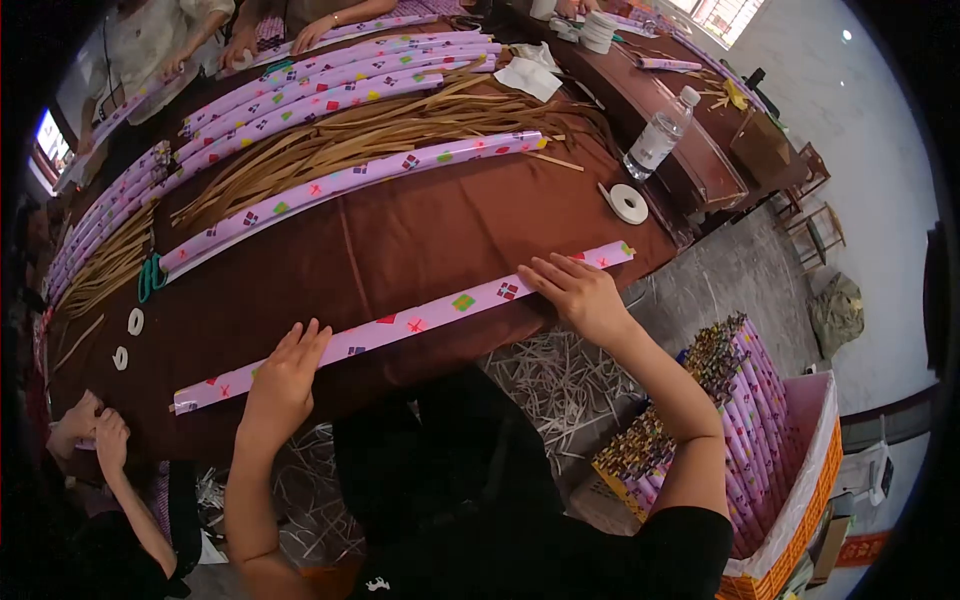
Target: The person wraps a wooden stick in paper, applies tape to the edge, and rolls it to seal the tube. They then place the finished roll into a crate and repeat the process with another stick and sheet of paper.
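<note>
A long roll of pink patterned paper (pixel 412 325) lies slantwise along the near edge of the brown-covered table (pixel 420 240). My left hand (pixel 287 380) rests flat on it toward its left end, fingers stretched out. Near the right end, my right hand (pixel 577 292) lies over the roll with its fingers extended. Brown strips stick out a little at the roll's ends. Another pink patterned roll (pixel 350 178) lies farther back, with a white edge showing along its near side. Teal-handled scissors (pixel 150 278) sit by that roll's left end.
Brown strips (pixel 420 130) and more pink rolls (pixel 330 85) cover the back. A water bottle (pixel 660 135) and a tape roll (pixel 628 204) stand at right. An orange crate (pixel 800 510) holds many rolls beside me. Co-workers' hands (pixel 100 425) show at left and behind the table.
</note>
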`<action>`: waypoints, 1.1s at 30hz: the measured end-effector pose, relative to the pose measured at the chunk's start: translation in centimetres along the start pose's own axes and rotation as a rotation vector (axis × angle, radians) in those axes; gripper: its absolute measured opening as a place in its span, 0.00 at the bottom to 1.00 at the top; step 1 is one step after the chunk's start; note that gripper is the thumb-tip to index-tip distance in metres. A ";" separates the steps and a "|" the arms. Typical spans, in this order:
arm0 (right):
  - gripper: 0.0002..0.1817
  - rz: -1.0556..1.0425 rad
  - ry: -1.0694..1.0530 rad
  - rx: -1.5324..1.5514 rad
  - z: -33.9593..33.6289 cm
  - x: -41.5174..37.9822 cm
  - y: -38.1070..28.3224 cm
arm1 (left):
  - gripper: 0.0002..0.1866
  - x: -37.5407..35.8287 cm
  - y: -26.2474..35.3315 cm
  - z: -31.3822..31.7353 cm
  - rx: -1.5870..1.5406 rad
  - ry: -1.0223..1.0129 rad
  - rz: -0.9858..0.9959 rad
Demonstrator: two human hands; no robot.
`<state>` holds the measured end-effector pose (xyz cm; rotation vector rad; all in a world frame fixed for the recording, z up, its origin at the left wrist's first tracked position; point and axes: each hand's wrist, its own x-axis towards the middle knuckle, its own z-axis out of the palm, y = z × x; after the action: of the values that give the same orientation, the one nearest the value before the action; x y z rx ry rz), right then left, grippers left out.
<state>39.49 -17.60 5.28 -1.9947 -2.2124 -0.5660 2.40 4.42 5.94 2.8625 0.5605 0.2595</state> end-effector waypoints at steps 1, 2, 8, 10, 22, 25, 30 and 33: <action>0.30 0.013 -0.003 0.029 -0.3 0.2 -0.1 | 0.32 0.0 -0.1 -0.1 -0.006 -0.015 -0.005; 0.27 0.017 0.005 0.036 -0.9 0.5 -0.1 | 0.32 0.1 -0.1 -0.2 -0.012 -0.031 -0.010; 0.24 -0.010 -0.173 0.279 -2.2 1.9 2.5 | 0.27 0.7 -0.5 -0.8 -0.132 -0.116 -0.077; 0.23 -0.010 -0.222 0.342 -2.9 2.5 2.9 | 0.25 0.7 -0.7 -0.7 -0.138 -0.113 -0.081; 0.26 -0.028 -0.012 0.249 0.1 2.3 -0.5 | 0.28 0.2 -0.6 -0.1 -0.047 -0.026 -0.026; 0.29 -0.008 0.052 0.146 0.8 1.1 -1.6 | 0.32 -0.1 0.6 0.0 0.048 0.008 -0.017; 0.30 0.045 0.107 0.079 2.2 0.3 -2.6 | 0.36 -0.5 0.1 1.9 0.186 0.082 0.032; 0.31 0.077 0.153 0.082 2.5 0.4 -2.8 | 0.36 -0.4 0.2 2.2 0.196 0.096 0.029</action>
<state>37.08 -16.57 2.52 -1.9177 -2.0277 -0.5872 2.53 3.71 3.81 3.0626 0.5924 0.3676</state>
